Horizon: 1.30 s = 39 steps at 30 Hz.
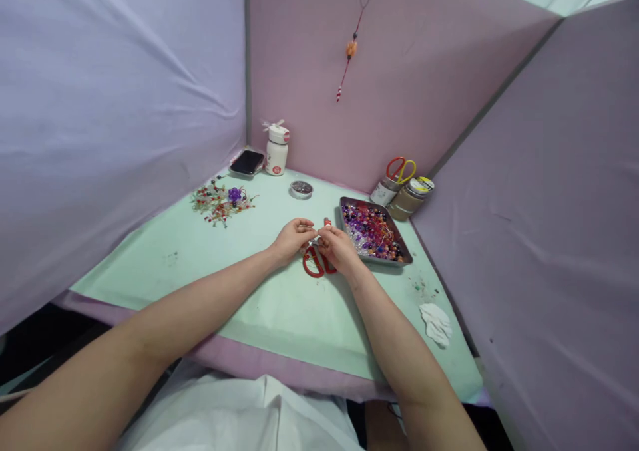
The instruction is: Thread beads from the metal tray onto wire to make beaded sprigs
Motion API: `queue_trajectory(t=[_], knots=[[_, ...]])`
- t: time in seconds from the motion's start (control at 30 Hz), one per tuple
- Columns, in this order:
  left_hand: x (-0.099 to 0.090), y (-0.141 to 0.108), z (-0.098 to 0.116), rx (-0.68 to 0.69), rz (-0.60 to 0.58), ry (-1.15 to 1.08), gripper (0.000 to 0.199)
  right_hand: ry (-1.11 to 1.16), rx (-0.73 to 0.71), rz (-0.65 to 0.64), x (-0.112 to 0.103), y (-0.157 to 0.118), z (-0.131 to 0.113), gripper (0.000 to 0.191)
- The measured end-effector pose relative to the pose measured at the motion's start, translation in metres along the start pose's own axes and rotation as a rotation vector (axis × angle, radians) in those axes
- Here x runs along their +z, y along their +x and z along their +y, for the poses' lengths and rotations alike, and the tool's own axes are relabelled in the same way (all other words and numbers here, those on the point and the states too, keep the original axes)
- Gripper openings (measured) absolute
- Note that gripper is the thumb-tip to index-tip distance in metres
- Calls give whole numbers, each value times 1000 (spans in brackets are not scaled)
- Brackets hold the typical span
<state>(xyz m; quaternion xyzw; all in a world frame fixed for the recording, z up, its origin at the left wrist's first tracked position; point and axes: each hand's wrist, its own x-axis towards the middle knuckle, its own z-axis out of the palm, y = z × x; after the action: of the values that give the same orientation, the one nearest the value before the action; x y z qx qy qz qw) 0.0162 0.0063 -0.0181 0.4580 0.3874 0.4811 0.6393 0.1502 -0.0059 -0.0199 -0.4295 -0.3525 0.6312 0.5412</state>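
My left hand and my right hand meet over the middle of the table, each closed in a pinch with the fingertips almost touching. Whatever they pinch is too small to make out. Beneath them lies a pair of scissors with red handles, partly covered by my right hand. A small red and white item shows just beyond my right fingers. Close to that hand on the right is a dark metal tray of purple, red, orange and clear beads.
At the left lies a pile of beaded strings. Farther back are a phone, a white bottle and a small round dish. Jars with scissors stand behind the tray. A crumpled white cloth lies right; a beaded string hangs behind.
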Motion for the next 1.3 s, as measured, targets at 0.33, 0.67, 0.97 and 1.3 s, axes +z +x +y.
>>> queue_trajectory(t=[0.33,0.67,0.97,1.3], knots=[[-3,2,-3,40,-17,63,30,-44,11,-26,0,0,0,21],[-1,0,-4,80,23,169,34,-869,-553,41,-11,4,-1,16],[-1,0,-7,77,-22,129,37,-791,-457,62,-10,8,9,20],[-5,3,-18,262,21,379,36,-1139,-781,183,0,-7,4,14]])
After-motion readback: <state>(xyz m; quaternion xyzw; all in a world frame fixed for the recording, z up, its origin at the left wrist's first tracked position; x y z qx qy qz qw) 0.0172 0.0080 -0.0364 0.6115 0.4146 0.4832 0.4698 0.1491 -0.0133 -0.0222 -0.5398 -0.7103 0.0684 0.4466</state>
